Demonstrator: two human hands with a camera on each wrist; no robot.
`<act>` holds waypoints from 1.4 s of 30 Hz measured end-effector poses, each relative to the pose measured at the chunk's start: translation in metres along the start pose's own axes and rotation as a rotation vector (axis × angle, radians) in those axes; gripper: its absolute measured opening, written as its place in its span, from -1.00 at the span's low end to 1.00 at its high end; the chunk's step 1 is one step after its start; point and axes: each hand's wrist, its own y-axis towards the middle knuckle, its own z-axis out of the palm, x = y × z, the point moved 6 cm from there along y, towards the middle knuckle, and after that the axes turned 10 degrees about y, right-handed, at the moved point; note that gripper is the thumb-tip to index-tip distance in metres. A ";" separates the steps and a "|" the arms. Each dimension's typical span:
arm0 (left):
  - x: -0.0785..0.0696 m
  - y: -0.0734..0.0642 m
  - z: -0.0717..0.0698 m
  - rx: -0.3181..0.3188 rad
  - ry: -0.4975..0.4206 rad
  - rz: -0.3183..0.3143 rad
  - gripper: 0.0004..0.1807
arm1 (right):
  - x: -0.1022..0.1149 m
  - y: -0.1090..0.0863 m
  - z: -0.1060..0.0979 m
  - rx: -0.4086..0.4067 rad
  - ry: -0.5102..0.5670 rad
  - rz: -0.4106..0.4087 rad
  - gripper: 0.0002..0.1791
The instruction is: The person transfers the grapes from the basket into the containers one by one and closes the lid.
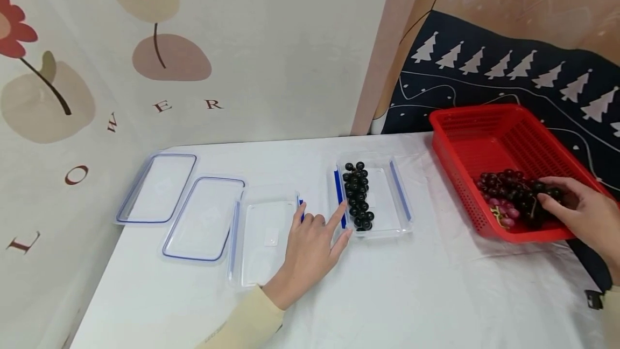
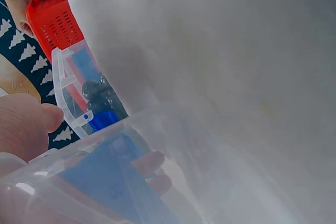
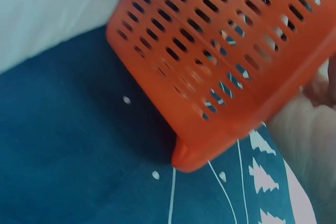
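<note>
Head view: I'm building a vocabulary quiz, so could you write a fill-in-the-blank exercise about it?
The perforated rectangular plastic basket is coloured ____.
The person's ____ hand touches dark round grapes inside it.
The transparent rectangular plastic lids have ____ edges.

Missing words: red; right; blue.

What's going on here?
A person is handling grapes. Their right hand curls around black grapes in a red basket, next to some pinkish-red grapes. The left hand is at the facing edges of two clear plastic containers, holding no grapes. The right container has a black grape bunch along its left side; no grapes show in the left container. Two blue-rimmed lids lie off to the left.
</note>
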 end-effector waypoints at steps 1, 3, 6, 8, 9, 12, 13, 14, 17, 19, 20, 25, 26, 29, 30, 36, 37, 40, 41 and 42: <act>0.000 0.000 0.000 -0.001 0.000 -0.001 -0.35 | 0.001 -0.001 0.000 -0.034 0.010 -0.003 -0.52; 0.001 0.000 -0.001 -0.002 0.000 0.000 -0.35 | 0.004 -0.002 -0.002 -0.117 0.044 -0.032 -0.56; 0.001 0.000 -0.001 -0.001 -0.006 0.002 -0.35 | 0.007 -0.005 -0.007 -0.261 0.137 -0.045 -0.62; 0.000 0.000 -0.001 -0.001 -0.008 0.003 -0.35 | 0.008 -0.009 -0.010 -0.355 0.203 -0.037 -0.62; 0.000 0.000 -0.001 0.000 -0.008 0.003 -0.35 | 0.008 -0.011 -0.011 -0.396 0.228 -0.018 -0.60; 0.000 0.000 -0.002 0.004 -0.007 0.001 -0.34 | 0.010 -0.015 -0.014 -0.492 0.251 0.014 -0.50; 0.000 0.000 -0.002 0.005 -0.006 0.001 -0.34 | 0.012 -0.016 -0.015 -0.510 0.251 0.017 -0.47; 0.000 0.000 -0.002 0.006 -0.005 0.000 -0.34 | 0.014 -0.017 -0.015 -0.521 0.250 0.019 -0.46; 0.000 0.000 -0.001 0.009 -0.003 -0.002 -0.34 | 0.020 -0.017 -0.017 -0.536 0.246 0.002 -0.45; 0.000 0.000 -0.001 0.009 -0.002 -0.002 -0.34 | 0.024 -0.017 -0.017 -0.542 0.244 0.010 -0.45; 0.000 0.000 -0.001 0.009 -0.003 -0.002 -0.34 | 0.025 -0.018 -0.017 -0.544 0.242 0.019 -0.46; 0.000 -0.001 -0.001 0.008 -0.002 0.002 -0.34 | 0.030 -0.020 -0.016 -0.560 0.296 0.023 -0.46; 0.000 -0.001 -0.001 0.008 -0.002 0.002 -0.34 | 0.032 -0.019 -0.015 -0.561 0.320 0.009 -0.46; 0.001 0.000 -0.001 0.004 0.000 0.003 -0.34 | 0.039 -0.017 -0.014 -0.581 0.395 -0.060 -0.47; 0.001 0.000 -0.001 0.004 -0.002 0.003 -0.34 | 0.042 -0.016 -0.014 -0.589 0.413 -0.086 -0.48; 0.001 -0.001 0.000 0.000 -0.004 0.006 -0.35 | 0.064 -0.017 -0.013 -0.632 0.476 -0.222 -0.50; 0.001 -0.001 0.000 -0.002 -0.003 0.007 -0.34 | 0.066 -0.017 -0.012 -0.633 0.477 -0.232 -0.50; 0.001 -0.001 -0.001 -0.007 -0.004 0.009 -0.34 | 0.072 -0.018 -0.010 -0.631 0.475 -0.235 -0.50; 0.001 -0.001 -0.001 -0.007 -0.004 0.008 -0.34 | 0.073 -0.018 -0.009 -0.629 0.483 -0.236 -0.50; 0.001 -0.001 -0.001 -0.007 -0.004 0.008 -0.34 | 0.074 -0.018 -0.009 -0.629 0.488 -0.241 -0.50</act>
